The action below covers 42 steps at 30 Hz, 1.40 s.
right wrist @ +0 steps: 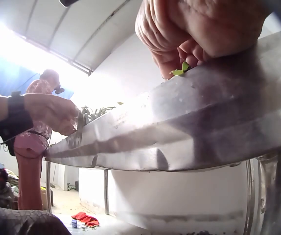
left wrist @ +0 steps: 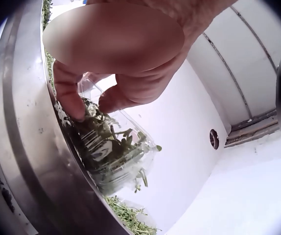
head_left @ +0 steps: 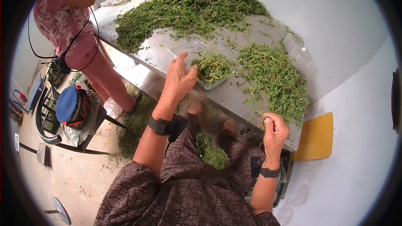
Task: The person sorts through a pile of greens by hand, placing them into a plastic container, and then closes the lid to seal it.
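A clear plastic container point(head_left: 208, 86) filled with green leafy stems stands near the metal table's front edge. My left hand point(head_left: 181, 77) is at its left side, thumb and fingers bent around the rim; in the left wrist view the fingertips point(left wrist: 74, 108) reach to the greens inside the container point(left wrist: 126, 166). Over the table's near right corner, my right hand point(head_left: 275, 134) has its fingers curled in. A small green leaf point(right wrist: 181, 70) pokes out beneath those fingers in the right wrist view, pinched there, most of it hidden by the hand.
A large heap of greens point(head_left: 197, 6) covers the table's far part, and a smaller pile point(head_left: 274, 79) lies right of the container. Another clear container point(head_left: 300, 56) leans by the wall. A yellow board point(head_left: 318, 136) stands at the right. Another person point(head_left: 69, 29) stands at the left.
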### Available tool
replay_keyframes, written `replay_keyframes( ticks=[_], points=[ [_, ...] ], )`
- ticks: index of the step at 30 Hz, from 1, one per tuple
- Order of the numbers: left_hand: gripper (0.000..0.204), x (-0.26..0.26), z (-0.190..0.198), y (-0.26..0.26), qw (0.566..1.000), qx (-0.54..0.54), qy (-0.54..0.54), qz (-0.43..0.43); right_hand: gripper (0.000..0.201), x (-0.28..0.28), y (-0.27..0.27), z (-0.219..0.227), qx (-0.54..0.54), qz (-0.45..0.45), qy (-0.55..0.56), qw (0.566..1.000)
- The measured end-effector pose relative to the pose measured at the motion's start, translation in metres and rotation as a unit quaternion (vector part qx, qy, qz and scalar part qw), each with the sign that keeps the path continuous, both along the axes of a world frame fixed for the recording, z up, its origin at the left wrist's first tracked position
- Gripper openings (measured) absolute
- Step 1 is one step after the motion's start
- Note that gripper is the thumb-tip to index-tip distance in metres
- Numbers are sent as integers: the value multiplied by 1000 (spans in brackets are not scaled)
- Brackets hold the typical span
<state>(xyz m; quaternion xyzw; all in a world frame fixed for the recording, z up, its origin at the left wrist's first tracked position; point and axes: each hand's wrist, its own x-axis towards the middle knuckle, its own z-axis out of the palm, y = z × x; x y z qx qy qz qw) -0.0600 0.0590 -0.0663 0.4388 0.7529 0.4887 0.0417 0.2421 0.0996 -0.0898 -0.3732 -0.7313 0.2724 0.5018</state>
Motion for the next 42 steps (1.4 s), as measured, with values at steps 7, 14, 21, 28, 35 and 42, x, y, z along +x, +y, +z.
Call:
replay_keyframes(
  ticks=[7,14,21,28,35,42],
  points=[
    [49,-7,5,6,989,22,-80,-123,7,1,1,-1,-3,5,4,1000],
    [48,8,16,-8,941,148,280,-116,8,0,1,0,-1,-5,-9,1000],
    [57,17,6,2,914,64,320,-240,8,-1,-1,1,-23,-16,-6,1000],
    [53,13,11,0,917,37,302,-259,8,-3,-1,2,19,-3,-6,1000],
    [53,0,-5,-15,940,163,222,-204,12,0,-7,11,-62,-3,20,998],
    [51,-4,-15,-21,951,180,150,-203,17,-38,-16,56,175,41,-155,971]
  ],
)
